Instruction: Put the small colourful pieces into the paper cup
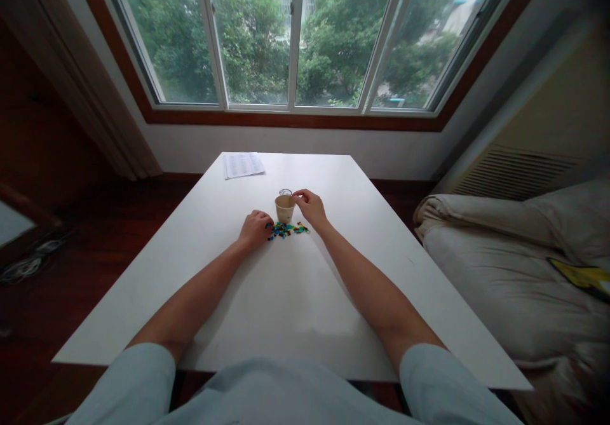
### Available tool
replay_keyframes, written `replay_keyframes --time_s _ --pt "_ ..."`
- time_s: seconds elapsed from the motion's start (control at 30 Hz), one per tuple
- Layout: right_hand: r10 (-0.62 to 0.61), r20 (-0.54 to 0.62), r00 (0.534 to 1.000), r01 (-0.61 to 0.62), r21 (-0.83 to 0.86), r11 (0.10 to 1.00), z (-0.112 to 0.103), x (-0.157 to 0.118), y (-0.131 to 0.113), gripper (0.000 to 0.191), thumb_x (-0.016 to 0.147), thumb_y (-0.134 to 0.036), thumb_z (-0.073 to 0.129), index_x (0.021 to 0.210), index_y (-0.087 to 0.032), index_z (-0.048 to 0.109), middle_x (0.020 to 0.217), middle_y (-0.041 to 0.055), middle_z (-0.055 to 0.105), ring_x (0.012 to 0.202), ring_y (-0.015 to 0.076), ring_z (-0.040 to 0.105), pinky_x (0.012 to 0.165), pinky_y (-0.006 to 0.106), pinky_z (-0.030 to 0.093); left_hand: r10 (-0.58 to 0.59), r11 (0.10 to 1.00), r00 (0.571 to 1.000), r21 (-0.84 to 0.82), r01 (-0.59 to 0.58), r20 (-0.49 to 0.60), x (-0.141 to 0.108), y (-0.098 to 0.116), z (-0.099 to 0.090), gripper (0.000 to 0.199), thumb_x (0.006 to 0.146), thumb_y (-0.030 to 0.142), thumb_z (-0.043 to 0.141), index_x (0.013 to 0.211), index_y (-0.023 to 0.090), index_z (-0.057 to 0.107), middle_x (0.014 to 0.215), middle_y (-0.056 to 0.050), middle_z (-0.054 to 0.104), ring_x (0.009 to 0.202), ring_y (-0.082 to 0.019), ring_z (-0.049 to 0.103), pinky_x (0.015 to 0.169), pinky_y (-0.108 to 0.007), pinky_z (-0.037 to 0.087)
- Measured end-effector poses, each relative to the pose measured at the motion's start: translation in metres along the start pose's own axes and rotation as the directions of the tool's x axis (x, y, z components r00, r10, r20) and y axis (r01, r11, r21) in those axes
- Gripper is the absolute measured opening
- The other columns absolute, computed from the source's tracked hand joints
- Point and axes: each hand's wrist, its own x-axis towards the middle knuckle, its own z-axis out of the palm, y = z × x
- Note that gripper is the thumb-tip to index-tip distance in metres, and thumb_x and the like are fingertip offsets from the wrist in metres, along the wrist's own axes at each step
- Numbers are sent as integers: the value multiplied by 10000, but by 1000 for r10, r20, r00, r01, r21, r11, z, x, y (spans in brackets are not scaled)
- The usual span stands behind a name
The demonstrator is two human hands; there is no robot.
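Observation:
A light brown cup (284,214) stands upright on the white table (286,304), its mouth facing up. In front of its base lies a loose heap of small multicoloured pieces (282,230), with a smaller cluster (301,228) to the right; they look like beads. My left hand (256,228) rests at the heap's left edge, fingers bent and closed on the pieces; what they grip is too small to make out. At the cup's right rim, the thumb and fingers of my right hand (311,208) are pinched together. Behind the cup, a small clear round object (285,192) is partly hidden.
Printed paper sheets (244,164) lie at the table's far left corner. Beyond the table is a wide window (293,44). To the right stands a bed or sofa with pale bedding (476,266). Cables (28,263) lie on the floor at left.

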Motion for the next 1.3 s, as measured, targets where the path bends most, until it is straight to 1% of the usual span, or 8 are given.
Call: replay_keyframes --time_s 0.2,0.37,0.67,0.87,1.07,1.3 --pt "-9 2 1000 9 17 1000 0 0 -1 299 832 -431 582 933 -195 737 565 -51 434 556 133 403 554 271 310 2 1000 1000 -15 -2 6 1 3 -2 140 857 200 636 869 236 771 1006 -87 735 1032 -263 585 910 -422 466" --pt "-5 1 1000 5 17 1000 0 0 -1 301 829 -447 583 909 -197 730 570 -50 440 559 132 393 548 270 301 16 1000 1000 7 -16 16 1 6 -4 147 863 210 625 868 235 770 977 -87 735 1016 -260 587 900 -419 468" --pt "-25 10 1000 24 50 998 1 0 1 288 823 -441 584 883 -199 727 578 -43 447 564 132 381 541 267 293 32 999 999 42 -33 6 2 7 -2 161 872 199 612 851 234 768 954 -95 733 1012 -274 581 878 -419 458" --pt "-45 23 999 43 50 998 1 0 3 298 836 -438 567 910 -201 733 597 -37 476 574 134 394 547 259 310 33 999 999 38 -34 10 1 12 -4 158 876 256 621 852 226 774 945 -101 734 988 -268 583 866 -415 459" --pt "-45 18 999 44 50 998 2 1 5 299 833 -444 571 899 -200 730 595 -38 475 572 133 399 556 258 330 32 998 999 47 -34 39 1 14 -2 143 850 267 639 840 236 778 903 -87 733 944 -252 587 855 -398 465" --pt "-35 10 999 35 66 997 4 3 7 292 813 -450 588 873 -201 730 569 -46 453 559 129 395 543 252 318 10 999 995 30 -13 99 1 14 -3 169 854 230 609 855 229 778 944 -82 729 954 -242 590 864 -374 460"
